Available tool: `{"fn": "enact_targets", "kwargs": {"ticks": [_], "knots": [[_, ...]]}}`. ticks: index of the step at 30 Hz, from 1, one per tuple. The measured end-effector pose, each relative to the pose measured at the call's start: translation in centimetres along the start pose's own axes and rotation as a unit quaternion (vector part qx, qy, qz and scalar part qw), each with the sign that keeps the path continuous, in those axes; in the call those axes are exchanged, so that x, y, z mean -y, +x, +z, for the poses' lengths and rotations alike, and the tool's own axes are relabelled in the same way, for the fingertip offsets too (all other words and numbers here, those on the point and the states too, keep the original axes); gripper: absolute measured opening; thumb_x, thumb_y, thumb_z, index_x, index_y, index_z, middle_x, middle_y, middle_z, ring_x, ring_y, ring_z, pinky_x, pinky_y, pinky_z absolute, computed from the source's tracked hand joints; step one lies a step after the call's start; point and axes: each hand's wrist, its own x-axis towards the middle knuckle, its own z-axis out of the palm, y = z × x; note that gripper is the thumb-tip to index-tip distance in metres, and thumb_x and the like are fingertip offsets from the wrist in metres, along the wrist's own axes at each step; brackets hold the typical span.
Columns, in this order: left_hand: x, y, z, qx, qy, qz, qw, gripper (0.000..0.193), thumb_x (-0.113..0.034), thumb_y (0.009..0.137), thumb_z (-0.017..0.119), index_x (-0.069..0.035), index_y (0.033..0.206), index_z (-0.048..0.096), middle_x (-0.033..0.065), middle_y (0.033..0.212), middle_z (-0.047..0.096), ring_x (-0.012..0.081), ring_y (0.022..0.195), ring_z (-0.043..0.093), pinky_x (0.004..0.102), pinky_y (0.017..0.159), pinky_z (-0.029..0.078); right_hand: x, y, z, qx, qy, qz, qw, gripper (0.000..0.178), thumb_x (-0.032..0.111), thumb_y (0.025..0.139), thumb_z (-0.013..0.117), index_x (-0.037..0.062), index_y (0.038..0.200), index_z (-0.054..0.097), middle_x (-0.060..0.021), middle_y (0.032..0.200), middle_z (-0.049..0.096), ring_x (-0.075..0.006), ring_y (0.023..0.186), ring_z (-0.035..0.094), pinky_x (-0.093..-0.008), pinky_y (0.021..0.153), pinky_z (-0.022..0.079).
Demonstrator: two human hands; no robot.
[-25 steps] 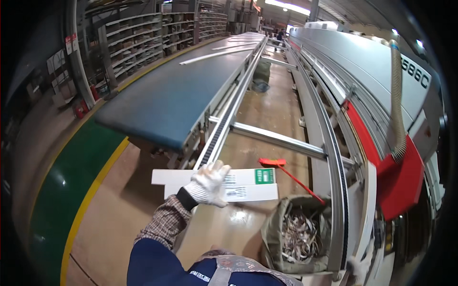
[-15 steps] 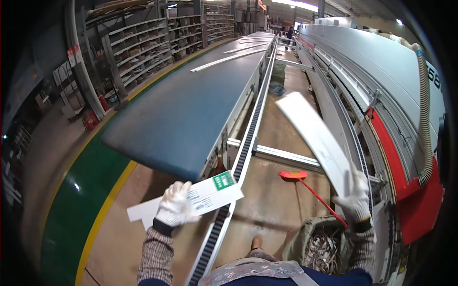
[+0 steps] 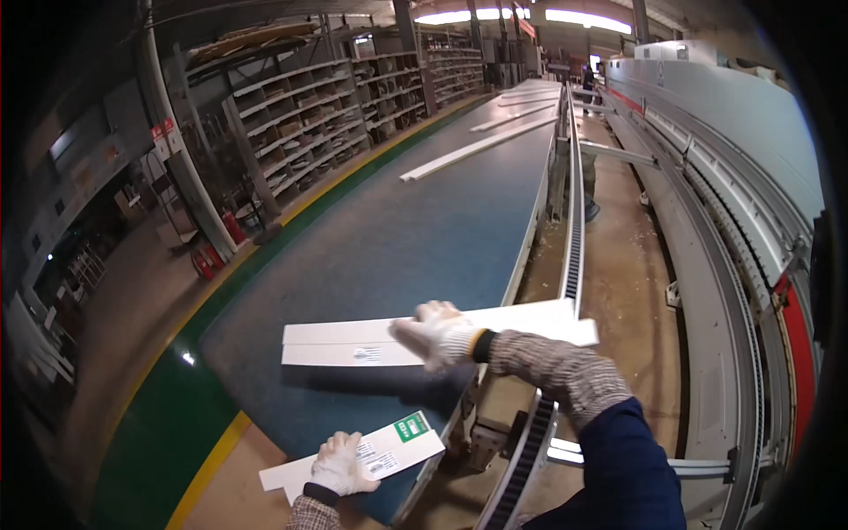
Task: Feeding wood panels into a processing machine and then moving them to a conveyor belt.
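Observation:
My left hand (image 3: 343, 465), in a white glove, grips a short stack of white strips (image 3: 399, 449) near the front end of the belt. The top strip carries a green label and printed stickers. My right hand (image 3: 435, 336), gloved too and slightly blurred, reaches across to the left and is closed over the middle of a long white panel (image 3: 327, 343). This panel spans the conveyor belt (image 3: 353, 256) crosswise, its right end over the narrow toothed rail (image 3: 574, 238). A lengthwise line runs along it, and a small printed sticker sits near its lower edge.
More long white strips (image 3: 477, 152) lie farther up the belt. A large pale machine (image 3: 724, 115) with metal rails runs along the right. Filled shelves (image 3: 296, 124) and a post (image 3: 168, 132) stand at the left, beside a green floor lane (image 3: 155, 424). A person (image 3: 588, 78) is far back.
My right hand has swung from the right side over to the belt, bringing the long white panel with it. My left hand still grips the white strips. The view has turned left.

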Motion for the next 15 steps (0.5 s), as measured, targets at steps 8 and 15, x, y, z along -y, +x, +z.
{"fn": "enact_targets", "kwargs": {"ticks": [8, 15], "knots": [[2.5, 20.5, -1.0, 0.068, 0.051, 0.049, 0.995, 0.109, -0.046, 0.052, 0.091, -0.012, 0.146, 0.047, 0.0151, 0.132, 0.055, 0.0347, 0.133, 0.047, 0.0495, 0.117, 0.033, -8.6, 21.0, 11.5, 0.067, 0.056, -0.022, 0.996, 0.1, 0.044, 0.062, 0.091, 0.0263, 0.151, 0.048, -0.0195, 0.14, 0.054, -0.0384, 0.132, 0.049, -0.0487, 0.11, 0.043], [4.0, 19.6, 0.8, -0.036, -0.002, -0.046, 0.998, 0.109, -0.043, 0.068, 0.087, -0.008, 0.157, 0.035, 0.0141, 0.164, 0.033, 0.0374, 0.155, 0.02, 0.0525, 0.127, 0.014, -15.1, 21.3, 12.0, -0.042, -0.028, 0.077, 0.996, 0.067, 0.05, 0.074, 0.082, 0.0204, 0.131, 0.062, -0.0155, 0.139, 0.054, -0.0365, 0.138, 0.042, -0.0518, 0.111, 0.036]]}}
